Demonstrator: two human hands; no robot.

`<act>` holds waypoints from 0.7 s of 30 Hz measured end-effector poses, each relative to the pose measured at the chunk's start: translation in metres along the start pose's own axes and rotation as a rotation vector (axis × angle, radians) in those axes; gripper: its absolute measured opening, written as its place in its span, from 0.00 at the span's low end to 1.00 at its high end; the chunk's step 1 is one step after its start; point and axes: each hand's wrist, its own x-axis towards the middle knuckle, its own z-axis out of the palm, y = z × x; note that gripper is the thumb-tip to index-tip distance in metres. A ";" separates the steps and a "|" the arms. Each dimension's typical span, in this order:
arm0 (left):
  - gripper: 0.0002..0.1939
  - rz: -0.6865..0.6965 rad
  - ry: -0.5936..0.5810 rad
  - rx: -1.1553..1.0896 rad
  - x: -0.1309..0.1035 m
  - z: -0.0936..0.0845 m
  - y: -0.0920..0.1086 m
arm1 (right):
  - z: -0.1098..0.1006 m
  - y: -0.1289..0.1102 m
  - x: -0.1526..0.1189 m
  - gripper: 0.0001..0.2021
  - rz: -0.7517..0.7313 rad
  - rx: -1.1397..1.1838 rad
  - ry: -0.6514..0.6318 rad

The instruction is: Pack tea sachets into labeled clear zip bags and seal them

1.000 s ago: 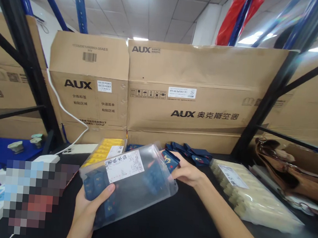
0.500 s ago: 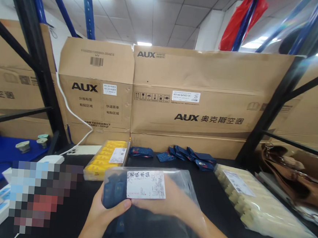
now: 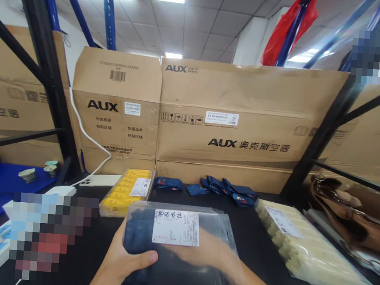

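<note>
A clear plastic bag [image 3: 199, 279] with a white label [image 3: 176, 227] lies in front of me, with dark blue packets [image 3: 137, 230] inside its left part. My left hand [image 3: 124, 258] grips the bag's left side, its thumb over the front. My right hand [image 3: 207, 251] reaches inside the bag from the right, behind the clear film; its fingers are hidden behind the label, so what they hold is not visible.
A yellow pack [image 3: 125, 194] stands behind on the left. Blue packets [image 3: 168, 183] and more blue packets [image 3: 226, 189] lie along the cardboard [image 3: 221, 162]. On the right are a cream-coloured pack [image 3: 316, 251] and a brown bag [image 3: 345, 216]; a power strip [image 3: 64, 192] is left.
The bag and its label have shifted slightly down and right in view. My left thumb has moved lower, and my right hand remains inside the bag.
</note>
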 end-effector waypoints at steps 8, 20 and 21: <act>0.46 -0.178 0.088 -0.004 0.009 -0.017 -0.001 | -0.051 0.008 -0.010 0.17 0.238 0.481 0.000; 0.34 -0.234 0.244 -0.131 0.022 -0.027 -0.003 | -0.085 0.150 -0.045 0.34 0.592 -0.622 0.557; 0.34 -0.229 0.239 -0.130 0.022 -0.027 -0.003 | -0.079 0.155 -0.044 0.34 0.622 -0.650 0.516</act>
